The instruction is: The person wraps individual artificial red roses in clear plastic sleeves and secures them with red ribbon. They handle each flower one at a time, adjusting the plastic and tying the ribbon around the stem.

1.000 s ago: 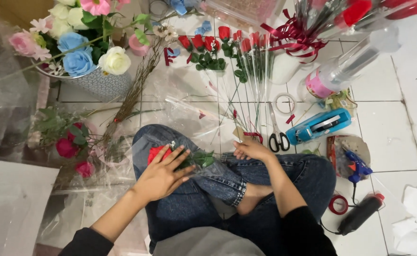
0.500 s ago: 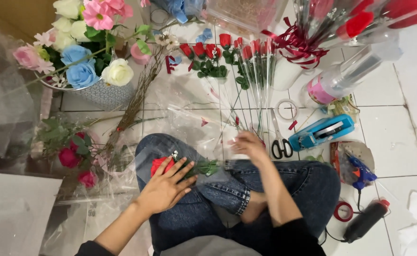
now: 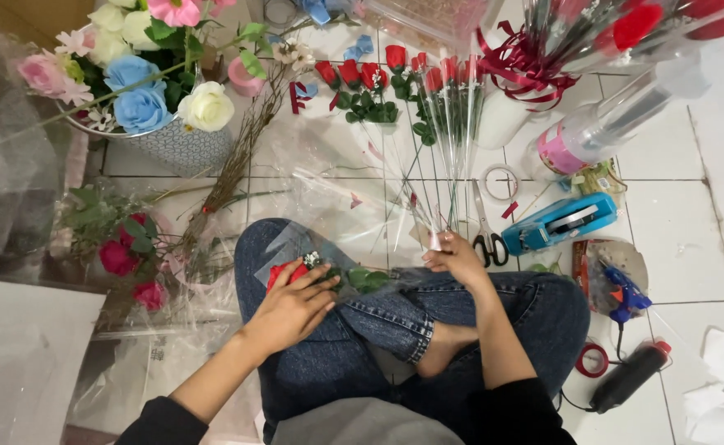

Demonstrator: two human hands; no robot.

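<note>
Red artificial rose lies across my left knee, bloom under my left hand, small white sprig at its tip, green leaves trailing right along the denim. Clear cellophane sleeve lies flat on the floor tiles, near end pinched in my right hand.

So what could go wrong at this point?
The left hand presses a red rose on the knee; its petals could get crushed. The right hand grips clear cellophane that lies over wrapped roses; a tug might drag them. Scissors lie right beside that hand.
</note>
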